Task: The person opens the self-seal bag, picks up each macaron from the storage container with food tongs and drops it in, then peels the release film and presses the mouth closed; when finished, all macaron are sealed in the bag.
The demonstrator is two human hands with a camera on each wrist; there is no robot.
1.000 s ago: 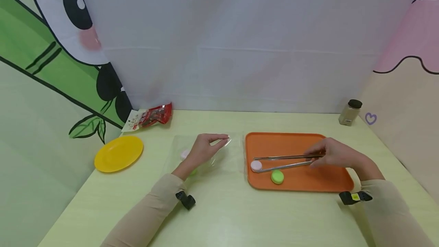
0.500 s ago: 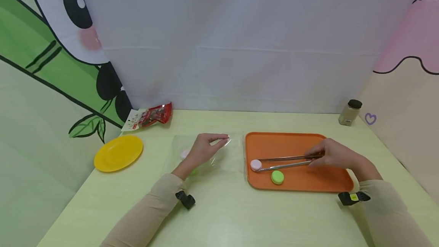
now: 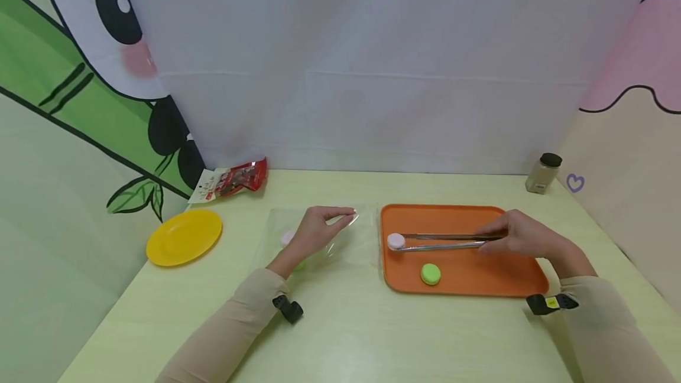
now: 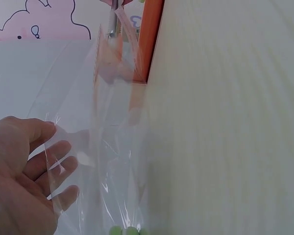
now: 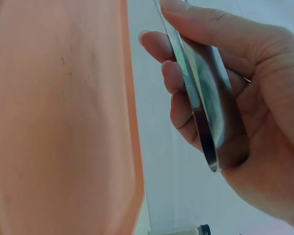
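My left hand (image 3: 314, 232) pinches the edge of a clear plastic bag (image 3: 364, 241), holding its mouth raised toward the tray. Inside the bag, partly behind that hand, are a pale pink macaron (image 3: 287, 239) and green ones (image 4: 132, 230). Metal tongs (image 3: 441, 246) lie in the grip of my right hand (image 3: 524, 235), thumb on one arm and fingers on the other. At their tips, a pale pink macaron (image 3: 396, 241) sits between the two arms over the left end of the orange tray (image 3: 495, 279). A green macaron (image 3: 430, 274) rests on the tray, nearer the front.
A yellow plate (image 3: 183, 238) stands at the left edge of the table. Behind it lies a red snack packet (image 3: 242, 178) beside a white printed one (image 3: 204, 188). At the back right is a jar (image 3: 542, 174) with a black lid. A printed cloth backs the table.
The tongs have drawn in around the pale pink macaron, and both have shifted up in the head view, away from the green macaron. My left hand has held still.
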